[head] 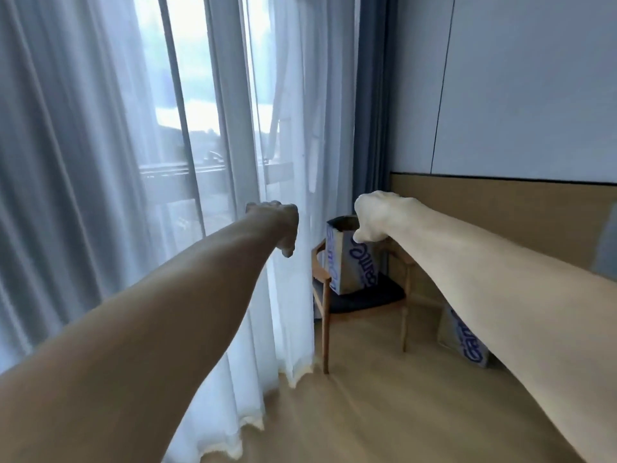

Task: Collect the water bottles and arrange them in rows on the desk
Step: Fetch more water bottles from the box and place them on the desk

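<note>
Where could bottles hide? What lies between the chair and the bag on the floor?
In the head view, only bare floor lies between the chair and the bag; no bottle shows there.

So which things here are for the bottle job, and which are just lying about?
For the job: left hand, right hand; maybe the box on the chair and the floor box, contents hidden. No bottles in view.
Just there: chair, curtain.

A room in a home or hotel: sheer floor-length curtains (pixel 100 162) over a tall window, wood floor (pixel 384 412), panelled wall, wooden chair (pixel 364 302).
</note>
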### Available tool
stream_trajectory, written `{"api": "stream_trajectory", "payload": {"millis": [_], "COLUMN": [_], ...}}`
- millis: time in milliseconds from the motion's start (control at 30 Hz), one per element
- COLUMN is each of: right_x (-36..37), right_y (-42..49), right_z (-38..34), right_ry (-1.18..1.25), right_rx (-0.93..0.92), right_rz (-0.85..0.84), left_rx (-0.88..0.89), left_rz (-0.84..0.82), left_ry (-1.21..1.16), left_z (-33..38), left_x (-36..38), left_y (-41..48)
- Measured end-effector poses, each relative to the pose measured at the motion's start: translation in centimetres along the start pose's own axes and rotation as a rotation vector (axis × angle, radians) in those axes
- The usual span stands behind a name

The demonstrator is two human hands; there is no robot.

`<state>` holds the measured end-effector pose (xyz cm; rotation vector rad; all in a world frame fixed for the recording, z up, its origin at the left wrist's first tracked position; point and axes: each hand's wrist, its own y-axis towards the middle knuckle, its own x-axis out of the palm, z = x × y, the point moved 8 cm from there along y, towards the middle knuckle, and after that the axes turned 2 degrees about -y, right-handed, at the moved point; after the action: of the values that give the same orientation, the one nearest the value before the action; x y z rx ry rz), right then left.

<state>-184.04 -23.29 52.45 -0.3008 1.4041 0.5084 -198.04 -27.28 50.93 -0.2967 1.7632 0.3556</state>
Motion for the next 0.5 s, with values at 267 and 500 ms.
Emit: {"api": "stream_trajectory", "payload": {"millis": [267,500], "right_x": [2.8,6.7], "right_y": [10.8,21.0], "right_z": [8.4,16.3], "right_ry": [0.028,0.049], "right_rx": [0.148,0.176], "right_rz": [-0.018,-0.005], "left_rx": [0.227,0.296], "left_rz": [0.037,0.056], "left_ry": [-0.044,-0.055], "left_z": [9.3,16.4], "left_x": [-0.4,1.0], "left_y": [15.2,27.0]}}
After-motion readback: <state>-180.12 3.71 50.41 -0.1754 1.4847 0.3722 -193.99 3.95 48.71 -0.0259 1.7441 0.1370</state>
